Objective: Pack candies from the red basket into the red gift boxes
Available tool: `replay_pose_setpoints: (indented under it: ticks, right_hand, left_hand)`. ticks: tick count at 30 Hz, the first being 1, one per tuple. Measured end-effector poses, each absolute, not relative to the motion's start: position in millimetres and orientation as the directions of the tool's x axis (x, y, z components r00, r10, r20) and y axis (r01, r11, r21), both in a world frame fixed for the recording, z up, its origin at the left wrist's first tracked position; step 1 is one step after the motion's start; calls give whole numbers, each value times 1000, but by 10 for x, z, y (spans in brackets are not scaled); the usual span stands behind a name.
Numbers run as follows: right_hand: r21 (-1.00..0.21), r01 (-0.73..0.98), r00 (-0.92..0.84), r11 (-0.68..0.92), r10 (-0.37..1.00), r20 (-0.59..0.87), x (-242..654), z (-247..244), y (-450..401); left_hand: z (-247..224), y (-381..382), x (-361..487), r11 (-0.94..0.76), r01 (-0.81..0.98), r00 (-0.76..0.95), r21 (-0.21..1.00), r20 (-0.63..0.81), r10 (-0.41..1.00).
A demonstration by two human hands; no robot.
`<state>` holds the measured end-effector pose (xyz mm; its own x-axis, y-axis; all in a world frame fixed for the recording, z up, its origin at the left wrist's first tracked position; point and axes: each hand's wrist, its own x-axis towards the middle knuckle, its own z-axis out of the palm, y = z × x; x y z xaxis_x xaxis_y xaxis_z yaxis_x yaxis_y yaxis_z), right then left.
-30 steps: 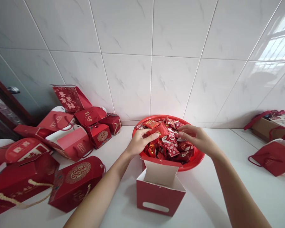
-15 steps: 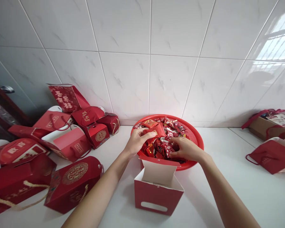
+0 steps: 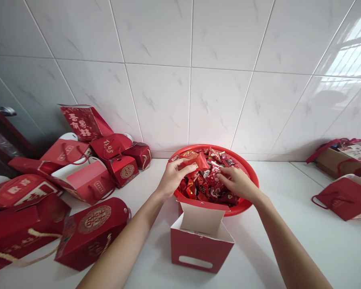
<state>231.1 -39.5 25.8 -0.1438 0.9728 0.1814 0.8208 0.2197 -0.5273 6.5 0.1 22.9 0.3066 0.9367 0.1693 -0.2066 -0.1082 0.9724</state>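
Observation:
My left hand [image 3: 175, 176] is closed on a shiny red candy packet [image 3: 200, 161], held over the left part of a red plastic basket [image 3: 250, 173]. Many wrapped candies [image 3: 203, 188], mostly red, fill the basket. Over its right side, my right hand [image 3: 236, 181] has its thumb and fingers pinched on a red wrapped candy [image 3: 215, 173], partly hidden by the fingertips. Directly in front of the basket stands a red paper gift box [image 3: 200, 251], its top open and its white inside showing. A slot is cut in its near face.
Several red gift boxes [image 3: 92, 230] with cord handles crowd the left side of the white counter [image 3: 258, 257]. On the right are another red box [image 3: 344, 196] and a brown box [image 3: 327, 162] with red ribbon. A tiled wall [image 3: 219, 108] rises behind the basket.
My right hand has lifted slightly and drawn its fingers together over the candies. My left hand stays almost in place, with the red packet tilted a little higher.

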Motion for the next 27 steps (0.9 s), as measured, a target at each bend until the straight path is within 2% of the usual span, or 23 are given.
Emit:
replay_pose_setpoints:
  ticks: [3, 6, 15, 18, 22, 27]
  right_hand:
    - [-779, 593, -84, 206, 977, 194, 2380, 294, -412]
    - [-914, 376, -95, 150, 988, 123, 2408, 349, -458]
    - [-982, 172, -133, 74, 990, 51, 2341, 383, -491]
    - [-982, 178, -183, 66, 983, 33, 2269, 365, -496]
    - [-978, 194, -231, 80, 972, 34, 2166, 325, -500]
    - [-984, 162, -241, 73, 970, 32, 2095, 329, -510]
  left_hand:
    - [228, 2, 63, -159, -159, 279, 974, 199, 939]
    - [220, 1, 61, -171, -125, 293, 977, 201, 935]
    - [192, 17, 60, -165, -92, 266, 982, 184, 946]
    - [188, 24, 55, -272, -21, 268, 962, 268, 926]
    - [191, 34, 35, -396, 46, 356, 917, 356, 864]
    - [173, 42, -5, -297, 25, 456, 955, 254, 853]
